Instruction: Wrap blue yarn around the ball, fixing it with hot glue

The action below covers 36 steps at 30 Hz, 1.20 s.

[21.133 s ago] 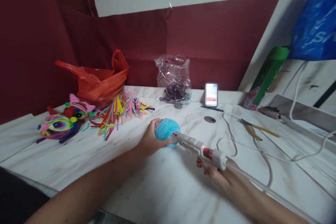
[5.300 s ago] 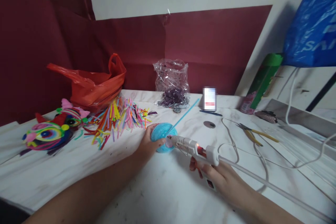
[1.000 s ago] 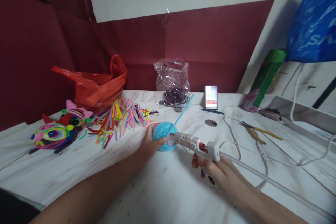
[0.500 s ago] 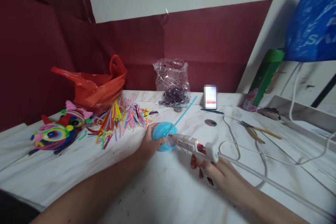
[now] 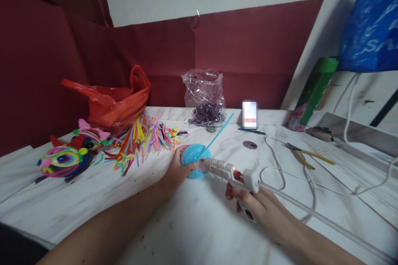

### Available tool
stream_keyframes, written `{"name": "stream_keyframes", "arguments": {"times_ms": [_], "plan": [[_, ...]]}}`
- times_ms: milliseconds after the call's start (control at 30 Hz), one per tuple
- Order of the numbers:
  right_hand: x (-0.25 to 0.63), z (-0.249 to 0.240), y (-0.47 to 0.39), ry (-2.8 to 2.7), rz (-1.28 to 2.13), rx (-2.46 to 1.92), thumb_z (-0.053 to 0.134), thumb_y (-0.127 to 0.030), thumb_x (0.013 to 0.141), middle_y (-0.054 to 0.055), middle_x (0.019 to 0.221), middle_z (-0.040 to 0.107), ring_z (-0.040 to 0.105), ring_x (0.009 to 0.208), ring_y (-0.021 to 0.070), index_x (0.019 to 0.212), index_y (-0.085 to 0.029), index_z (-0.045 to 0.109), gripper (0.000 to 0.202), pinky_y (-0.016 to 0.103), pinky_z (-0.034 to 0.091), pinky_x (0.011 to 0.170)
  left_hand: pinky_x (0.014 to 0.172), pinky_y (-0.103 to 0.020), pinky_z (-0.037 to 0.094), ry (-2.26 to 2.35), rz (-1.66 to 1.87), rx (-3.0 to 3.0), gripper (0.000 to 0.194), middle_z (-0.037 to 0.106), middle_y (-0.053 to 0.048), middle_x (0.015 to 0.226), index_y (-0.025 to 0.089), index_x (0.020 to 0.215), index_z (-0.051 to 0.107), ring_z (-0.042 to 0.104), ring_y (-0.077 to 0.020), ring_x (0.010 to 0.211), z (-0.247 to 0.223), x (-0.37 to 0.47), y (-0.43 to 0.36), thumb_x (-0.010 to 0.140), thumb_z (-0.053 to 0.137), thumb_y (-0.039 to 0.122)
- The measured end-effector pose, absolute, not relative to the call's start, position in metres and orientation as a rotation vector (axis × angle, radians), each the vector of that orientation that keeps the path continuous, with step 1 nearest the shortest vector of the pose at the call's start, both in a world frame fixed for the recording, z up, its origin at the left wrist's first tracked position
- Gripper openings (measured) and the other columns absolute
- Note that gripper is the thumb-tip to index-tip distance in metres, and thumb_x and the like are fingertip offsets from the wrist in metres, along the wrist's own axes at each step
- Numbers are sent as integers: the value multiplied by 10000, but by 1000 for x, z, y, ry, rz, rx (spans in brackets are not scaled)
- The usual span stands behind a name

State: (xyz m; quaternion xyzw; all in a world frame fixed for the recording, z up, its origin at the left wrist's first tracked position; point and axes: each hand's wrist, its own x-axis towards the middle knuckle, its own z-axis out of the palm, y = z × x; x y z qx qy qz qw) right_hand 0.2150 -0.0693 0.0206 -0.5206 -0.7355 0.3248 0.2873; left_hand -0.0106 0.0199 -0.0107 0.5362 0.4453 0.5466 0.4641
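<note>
My left hand [image 5: 180, 168] is closed around a round ball wrapped in light-blue pipe cleaner [image 5: 192, 156], gripping it from the left with the thumb across its front. One loose blue end sticks up and to the right from the ball. In my right hand [image 5: 248, 201] is a white glue gun [image 5: 221, 169], its small orange light lit and a long glue stick trailing out of the back. The gun's nozzle is at the ball's right side, by my left thumb; whether it touches the surface I cannot tell.
Left are colourful pipe-cleaner figures [image 5: 64, 161], cut pipe-cleaner pieces [image 5: 155, 134] and a red bag [image 5: 120, 101]. A clear bag [image 5: 205, 101] and a phone [image 5: 250, 115] stand at the back. Yellow-handled pliers [image 5: 306, 155] and a white cable [image 5: 281, 174] lie right.
Almost nothing differs. Both hands, the ball and the glue gun hold nearly the same positions, with only a very slight shift of the view.
</note>
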Motion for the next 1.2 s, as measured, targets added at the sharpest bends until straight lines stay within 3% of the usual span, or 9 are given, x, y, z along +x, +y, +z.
{"name": "stream_keyframes", "arguments": {"times_ms": [333, 700, 1200], "plan": [[217, 18, -65, -1851, 957, -1409, 313, -446, 887, 54, 849, 674, 609, 663, 190, 831, -197, 617, 397, 334, 476, 644, 802, -357, 469, 1103, 1309, 1291, 651, 595, -75, 1103, 217, 1165, 467, 579, -256, 978, -10, -13, 17, 588, 748, 328], [214, 27, -64, -1764, 991, -1412, 334, -443, 850, 40, 762, 648, 578, 607, 172, 745, -191, 586, 371, 291, 452, 564, 826, -377, 483, 1075, 1325, 1210, 654, 625, -79, 1087, 220, 1158, 463, 600, -262, 993, -11, -14, 19, 585, 755, 336], [213, 28, -63, -1789, 992, -1433, 325, -471, 850, 43, 714, 628, 572, 608, 181, 726, -183, 603, 419, 298, 442, 568, 827, -379, 487, 1058, 1298, 1232, 644, 616, -84, 1101, 213, 1169, 452, 603, -258, 986, -10, -14, 17, 605, 745, 322]]}}
